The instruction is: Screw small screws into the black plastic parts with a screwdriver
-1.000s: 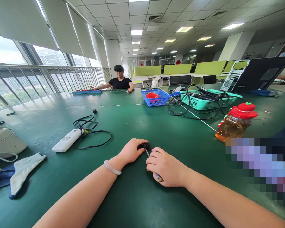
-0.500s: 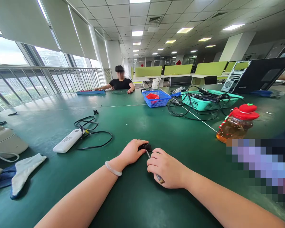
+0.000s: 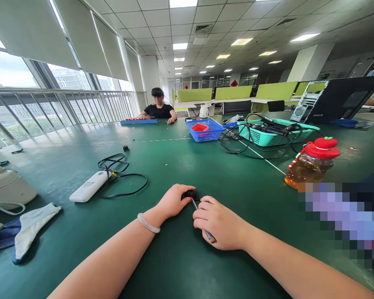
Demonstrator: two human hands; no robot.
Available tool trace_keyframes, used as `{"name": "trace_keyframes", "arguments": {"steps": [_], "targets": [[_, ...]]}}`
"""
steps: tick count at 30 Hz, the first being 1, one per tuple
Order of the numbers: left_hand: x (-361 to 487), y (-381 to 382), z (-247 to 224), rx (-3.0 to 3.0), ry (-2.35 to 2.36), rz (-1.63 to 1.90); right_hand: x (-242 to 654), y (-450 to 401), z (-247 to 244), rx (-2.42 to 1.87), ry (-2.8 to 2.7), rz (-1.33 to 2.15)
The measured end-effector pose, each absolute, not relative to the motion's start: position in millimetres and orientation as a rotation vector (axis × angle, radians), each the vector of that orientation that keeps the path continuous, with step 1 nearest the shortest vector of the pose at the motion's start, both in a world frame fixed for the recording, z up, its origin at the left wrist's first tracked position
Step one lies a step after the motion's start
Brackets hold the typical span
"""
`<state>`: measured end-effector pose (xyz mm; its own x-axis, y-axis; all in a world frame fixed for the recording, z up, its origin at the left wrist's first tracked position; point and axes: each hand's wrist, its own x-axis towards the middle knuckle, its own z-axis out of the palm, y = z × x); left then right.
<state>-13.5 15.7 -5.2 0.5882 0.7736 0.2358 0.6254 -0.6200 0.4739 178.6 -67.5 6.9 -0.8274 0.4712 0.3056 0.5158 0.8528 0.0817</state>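
On the green table, my left hand has its fingers closed around a small black part. Fingers of my right hand wrap a slim metal tool with a brownish rear end. The tool's thin tip meets the near side of the black part, or lies very close to it; the exact contact is too small to tell. Both hands rest low over the table, side by side.
A white power bank with a black cable lies left. Farther off stand a blue basket, a teal basket with cables and a red-lidded jar. Gloves lie at left. A person sits opposite.
Across the table, the blue tray by the seated person has shifted right, and that person's arm has drawn in. My hands hold nearly the same pose.
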Motion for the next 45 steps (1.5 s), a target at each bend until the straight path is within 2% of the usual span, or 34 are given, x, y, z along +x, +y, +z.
{"name": "trace_keyframes", "arguments": {"steps": [21, 32, 45], "targets": [[-13.7, 15.4, -5.6, 2.476, 1.129, 0.612, 178.1, -68.6, 5.8, -0.757, -2.728, -0.220], [-12.9, 15.3, -5.8, 2.492, 1.125, 0.620, 175.8, -70.6, 8.7, -0.879, -2.266, -0.344], [-13.2, 14.7, -5.8, 2.478, 1.150, 0.608, 177.8, -67.1, 1.7, -0.849, -2.475, -0.344]]}}
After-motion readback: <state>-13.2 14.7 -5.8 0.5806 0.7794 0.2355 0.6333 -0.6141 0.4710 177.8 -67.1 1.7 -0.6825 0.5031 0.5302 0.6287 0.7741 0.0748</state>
